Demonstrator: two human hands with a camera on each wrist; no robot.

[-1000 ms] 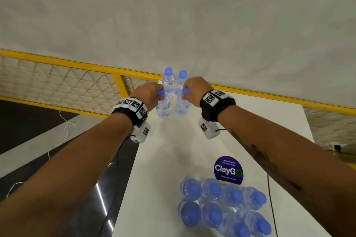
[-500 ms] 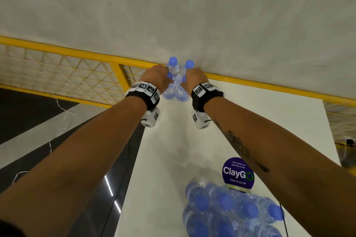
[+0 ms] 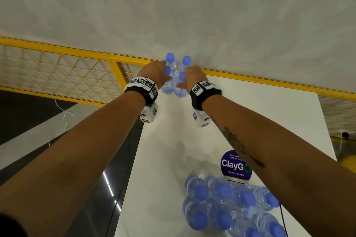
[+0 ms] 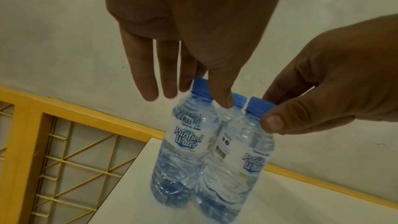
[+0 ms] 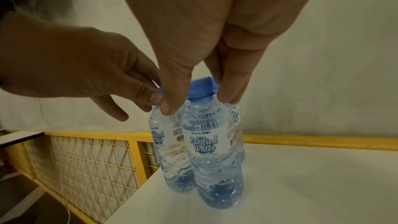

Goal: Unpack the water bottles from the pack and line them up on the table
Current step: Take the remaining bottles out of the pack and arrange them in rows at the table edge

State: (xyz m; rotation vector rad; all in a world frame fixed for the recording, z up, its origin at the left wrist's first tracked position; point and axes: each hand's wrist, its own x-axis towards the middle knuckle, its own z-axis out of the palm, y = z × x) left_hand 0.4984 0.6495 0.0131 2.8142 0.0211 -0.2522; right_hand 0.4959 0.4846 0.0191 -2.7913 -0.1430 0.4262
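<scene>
Standing at the far left corner of the plain white rectangular table (image 3: 240, 121) were four small clear plastic water bottles with blue caps (image 3: 174, 81), packed tight in a two-by-two cluster, upright on the surface. The left hand (image 3: 154, 73) hovered over the near-left bottle with straight, relaxed fingers (image 4: 148, 74), released; whether its thumb touched a cap could not be told. The right hand (image 3: 192, 79) pinched the neck of the near-right bottle just under its cap. Nearer the person, the clear shrink-wrapped pack of remaining bottles (image 3: 231, 208) lay on the table, just beside a round dark-blue "ClayGo" sticker (image 3: 234, 165). A yellow metal railing with wire mesh (image 3: 67, 71) ran behind the table, below a pale plastered wall (image 3: 192, 5). Dark glossy floor (image 3: 107, 179) lay to the left.
</scene>
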